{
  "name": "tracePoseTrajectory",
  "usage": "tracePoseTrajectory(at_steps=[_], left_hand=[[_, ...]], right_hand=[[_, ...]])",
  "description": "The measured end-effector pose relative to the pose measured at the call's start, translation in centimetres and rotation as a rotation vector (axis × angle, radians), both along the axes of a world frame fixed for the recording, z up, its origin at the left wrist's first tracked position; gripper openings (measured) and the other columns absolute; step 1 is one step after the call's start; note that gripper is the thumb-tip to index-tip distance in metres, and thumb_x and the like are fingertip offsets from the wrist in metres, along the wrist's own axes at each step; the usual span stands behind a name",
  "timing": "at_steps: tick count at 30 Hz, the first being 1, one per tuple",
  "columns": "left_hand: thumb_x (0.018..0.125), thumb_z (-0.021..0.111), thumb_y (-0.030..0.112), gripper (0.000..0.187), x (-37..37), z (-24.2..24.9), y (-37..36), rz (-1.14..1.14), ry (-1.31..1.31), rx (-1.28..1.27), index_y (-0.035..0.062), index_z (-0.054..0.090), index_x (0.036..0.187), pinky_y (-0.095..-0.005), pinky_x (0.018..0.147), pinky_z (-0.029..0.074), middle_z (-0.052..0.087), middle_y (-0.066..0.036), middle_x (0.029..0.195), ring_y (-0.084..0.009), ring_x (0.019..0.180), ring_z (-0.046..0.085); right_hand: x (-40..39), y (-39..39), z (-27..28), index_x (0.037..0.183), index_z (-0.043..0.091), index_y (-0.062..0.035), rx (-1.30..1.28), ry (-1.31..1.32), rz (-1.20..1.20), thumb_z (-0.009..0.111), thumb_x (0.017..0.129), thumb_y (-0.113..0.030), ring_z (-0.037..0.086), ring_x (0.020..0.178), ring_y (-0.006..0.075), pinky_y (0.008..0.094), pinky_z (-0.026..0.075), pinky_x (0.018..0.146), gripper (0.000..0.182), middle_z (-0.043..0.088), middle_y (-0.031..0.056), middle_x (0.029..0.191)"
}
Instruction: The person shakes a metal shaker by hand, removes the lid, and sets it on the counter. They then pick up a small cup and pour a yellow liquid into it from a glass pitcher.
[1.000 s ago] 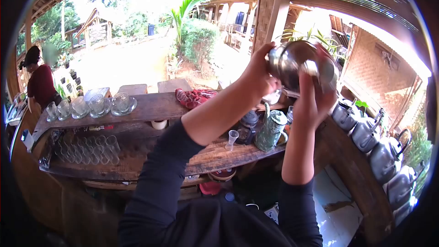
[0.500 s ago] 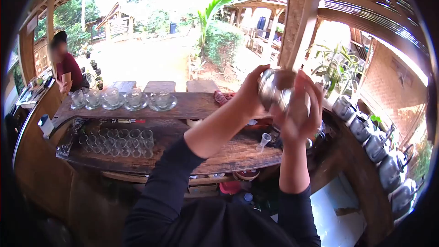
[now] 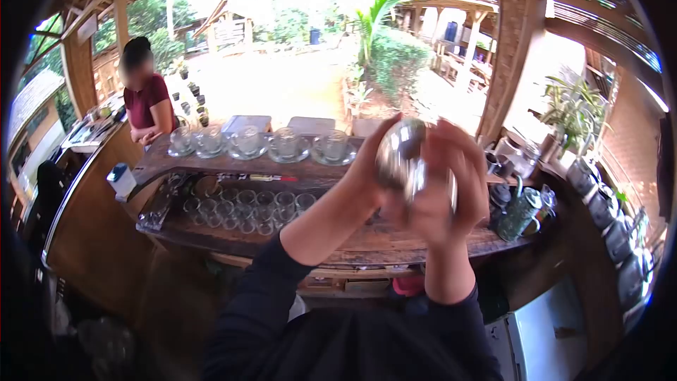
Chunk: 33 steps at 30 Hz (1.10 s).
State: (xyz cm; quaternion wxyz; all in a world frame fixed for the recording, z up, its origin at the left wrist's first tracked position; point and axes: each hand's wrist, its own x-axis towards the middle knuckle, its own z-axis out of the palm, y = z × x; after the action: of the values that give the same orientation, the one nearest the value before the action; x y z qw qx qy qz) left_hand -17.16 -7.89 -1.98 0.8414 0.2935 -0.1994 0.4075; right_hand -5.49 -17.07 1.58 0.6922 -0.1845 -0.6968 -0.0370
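A shiny metal cocktail shaker (image 3: 405, 153) is held up in front of me at about chest height, over the wooden counter. My left hand (image 3: 376, 160) closes around its left side. From the right, my right hand (image 3: 462, 176) wraps round it, the fingers smeared by motion. The shaker is tilted, its rounded end towards me. My palms and fingers hide much of its body.
Glass cups on saucers (image 3: 288, 145) line the raised shelf. Several glasses (image 3: 247, 206) stand on the lower counter (image 3: 338, 243). At the right are a green speckled pitcher (image 3: 520, 213) and metal kettles (image 3: 619, 238). A person (image 3: 149, 102) leans at the left counter.
My view has turned left, so the counter and glasses sit farther right in it. Both hands still grip the shaker, which has shifted slightly left and down in view.
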Motion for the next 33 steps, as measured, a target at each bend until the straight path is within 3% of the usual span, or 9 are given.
tracePoseTrajectory(at_steps=[3,5,9,11,20,27,29,31,33], left_hand=[[0.087,0.054,0.052,0.068,-2.8,-0.8,-5.0,0.837,0.482,0.41,0.0142,0.033,0.14,-0.0406,0.083,0.053,0.041,-0.022,0.133,-0.0379,0.106,0.056],[0.085,0.051,0.058,0.071,-3.6,-0.8,-7.7,0.563,-0.083,0.552,0.0222,0.028,0.143,-0.0484,0.084,0.052,0.034,-0.024,0.138,-0.0453,0.105,0.054],[0.092,0.047,0.039,0.043,-11.0,-6.2,-2.0,0.25,0.074,-0.218,0.0092,0.046,0.123,-0.0423,0.084,0.053,0.057,-0.015,0.115,-0.0279,0.102,0.06],[0.094,0.039,0.035,0.039,-10.8,-7.5,-1.6,0.754,0.33,-0.475,0.0056,0.052,0.117,-0.0392,0.084,0.053,0.061,-0.011,0.108,-0.0237,0.099,0.061],[0.09,0.053,0.044,0.052,-12.1,-4.3,-12.7,0.663,-0.217,0.589,0.0162,0.038,0.132,-0.0475,0.079,0.055,0.042,-0.022,0.129,-0.0379,0.111,0.054],[0.093,0.04,0.036,0.044,-18.2,-9.4,-8.8,0.792,-0.09,-0.525,0.0018,0.052,0.117,-0.0412,0.082,0.053,0.061,-0.014,0.109,-0.028,0.093,0.063],[0.094,0.04,0.036,0.042,-19.7,-9.5,-9.8,0.572,-0.036,-0.437,0.0022,0.054,0.115,-0.0389,0.082,0.053,0.063,-0.015,0.106,-0.0267,0.092,0.064],[0.093,0.047,0.045,0.045,-17.2,-3.3,-15.7,0.686,0.197,-0.247,0.0056,0.058,0.112,-0.0358,0.079,0.054,0.065,-0.016,0.1,-0.0234,0.089,0.065],[0.091,0.047,0.049,0.05,-15.9,-4.0,-15.5,0.752,0.019,-0.015,0.007,0.052,0.118,-0.0369,0.077,0.055,0.061,-0.018,0.106,-0.0261,0.092,0.064]], right_hand=[[-4.1,-3.9,-3.7,0.094,0.063,-0.0024,0.476,-0.032,0.19,0.064,0.074,-0.007,0.061,0.083,0.0175,0.0297,0.048,0.077,0.021,0.061,0.0074,0.093],[-5.7,-3.3,-4.7,0.092,0.066,-0.0058,1.072,-0.024,0.4,0.061,0.075,-0.009,0.061,0.07,0.0146,0.0297,0.047,0.076,0.018,0.063,0.0006,0.074],[-9.2,3.5,-6.3,0.093,0.067,-0.0052,0.287,-0.291,0.136,0.07,0.064,-0.014,0.063,0.081,0.0208,0.0362,0.048,0.069,0.031,0.064,0.0089,0.098],[-12.8,5.0,-6.3,0.097,0.065,-0.002,-0.217,-0.008,0.319,0.076,0.058,-0.02,0.062,0.089,0.0265,0.0403,0.049,0.073,0.044,0.061,0.0134,0.104],[-13.2,-5.8,-5.3,0.102,0.067,-0.0169,1.162,-0.174,0.572,0.058,0.08,-0.01,0.058,0.105,0.0075,0.0355,0.037,0.096,0.025,0.065,-0.0036,0.108],[-19.1,2.3,-8.7,0.093,0.06,-0.0005,-0.135,-0.134,0.561,0.081,0.058,-0.02,0.057,0.104,0.0321,0.0442,0.045,0.089,0.045,0.06,0.0165,0.103],[-17.2,-0.5,-7.0,0.093,0.058,0.0016,0.16,-0.249,0.579,0.081,0.058,-0.021,0.058,0.102,0.0279,0.0407,0.045,0.089,0.048,0.06,0.0186,0.101],[-13.8,-8.7,-5.5,0.092,0.056,0.003,-0.754,-0.342,0.864,0.076,0.065,-0.024,0.06,0.097,0.0232,0.0381,0.047,0.086,0.044,0.058,0.0185,0.102],[-15.9,-7.8,-7.2,0.092,0.056,0.0028,-0.268,-0.245,0.837,0.073,0.068,-0.029,0.059,0.098,0.0229,0.0376,0.047,0.086,0.044,0.058,0.0179,0.101]])
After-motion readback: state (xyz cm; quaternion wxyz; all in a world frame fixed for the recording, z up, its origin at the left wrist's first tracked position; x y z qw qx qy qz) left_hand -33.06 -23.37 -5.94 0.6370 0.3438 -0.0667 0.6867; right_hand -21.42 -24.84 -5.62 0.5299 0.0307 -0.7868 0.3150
